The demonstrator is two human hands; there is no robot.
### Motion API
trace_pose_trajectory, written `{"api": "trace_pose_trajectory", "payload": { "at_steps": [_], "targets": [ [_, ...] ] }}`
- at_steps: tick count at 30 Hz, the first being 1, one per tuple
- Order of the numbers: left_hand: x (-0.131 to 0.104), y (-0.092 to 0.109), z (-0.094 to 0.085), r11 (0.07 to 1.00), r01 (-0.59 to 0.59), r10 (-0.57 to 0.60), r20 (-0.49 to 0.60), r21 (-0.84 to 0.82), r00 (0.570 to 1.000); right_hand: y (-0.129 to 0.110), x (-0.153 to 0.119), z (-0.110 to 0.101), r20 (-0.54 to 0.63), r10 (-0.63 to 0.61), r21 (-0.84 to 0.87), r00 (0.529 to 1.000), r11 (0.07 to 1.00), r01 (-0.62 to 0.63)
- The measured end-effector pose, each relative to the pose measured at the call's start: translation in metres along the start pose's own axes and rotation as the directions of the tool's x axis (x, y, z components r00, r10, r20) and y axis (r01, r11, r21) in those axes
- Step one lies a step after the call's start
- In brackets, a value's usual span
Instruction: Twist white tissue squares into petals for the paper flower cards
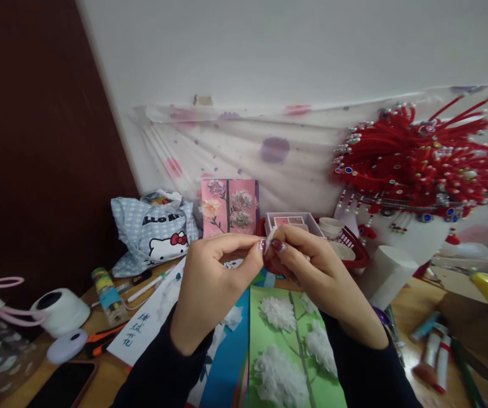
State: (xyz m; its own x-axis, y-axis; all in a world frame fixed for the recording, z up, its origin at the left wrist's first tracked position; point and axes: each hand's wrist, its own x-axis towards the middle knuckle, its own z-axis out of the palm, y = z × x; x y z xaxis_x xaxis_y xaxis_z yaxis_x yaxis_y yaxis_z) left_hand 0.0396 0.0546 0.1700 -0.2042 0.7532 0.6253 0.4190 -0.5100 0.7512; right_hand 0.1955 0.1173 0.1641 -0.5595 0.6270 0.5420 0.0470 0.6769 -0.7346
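My left hand [216, 277] and my right hand [315, 269] meet fingertip to fingertip above the table. Both pinch a small piece of white tissue paper [271, 237] between thumb and forefinger; most of it is hidden by the fingers. Beneath my right hand lies a green sheet [273, 340] bearing several fluffy white paper flowers [280, 377] on a dark stem. A blue sheet [226, 368] with white petal pieces [232, 318] lies under my left wrist. Left of it is a white sheet [128, 340] with dark handwritten characters.
A pink flower picture [244, 195] and a checked bag [154, 232] stand at the back. A red basket [356, 246] holds a box and paper cups. To the right are a red beaded headdress [418, 164], a white roll [392, 272] and pens. A phone [63, 385] lies front left.
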Motion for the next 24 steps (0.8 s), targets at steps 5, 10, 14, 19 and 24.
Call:
{"api": "trace_pose_trajectory", "payload": {
  "at_steps": [5,10,14,19,24],
  "targets": [
    [-0.0024,0.0003,0.0016,0.997,-0.043,0.046,-0.039,0.069,0.998,-0.0015,0.0008,0.0004,-0.03,-0.025,-0.096,0.999,0.995,0.021],
    [-0.0017,-0.0017,0.0032,0.994,-0.053,0.059,-0.058,0.1,0.997,-0.0037,0.0013,0.0001,-0.036,-0.035,-0.114,0.999,0.993,0.031],
    [-0.0009,-0.0022,0.003,0.995,-0.033,0.038,-0.055,0.099,0.998,-0.0033,0.0004,-0.0011,-0.034,-0.026,-0.094,0.999,0.995,0.023],
    [0.0014,-0.0017,0.0023,0.997,-0.004,0.01,-0.07,0.073,0.998,-0.0011,-0.0004,-0.0015,-0.033,-0.004,-0.044,0.999,0.999,0.002],
    [0.0028,-0.0045,0.0011,0.999,0.023,-0.021,-0.09,0.026,0.996,-0.0016,0.0014,-0.0016,-0.042,-0.007,-0.005,0.999,1.0,0.007]
  ]
}}
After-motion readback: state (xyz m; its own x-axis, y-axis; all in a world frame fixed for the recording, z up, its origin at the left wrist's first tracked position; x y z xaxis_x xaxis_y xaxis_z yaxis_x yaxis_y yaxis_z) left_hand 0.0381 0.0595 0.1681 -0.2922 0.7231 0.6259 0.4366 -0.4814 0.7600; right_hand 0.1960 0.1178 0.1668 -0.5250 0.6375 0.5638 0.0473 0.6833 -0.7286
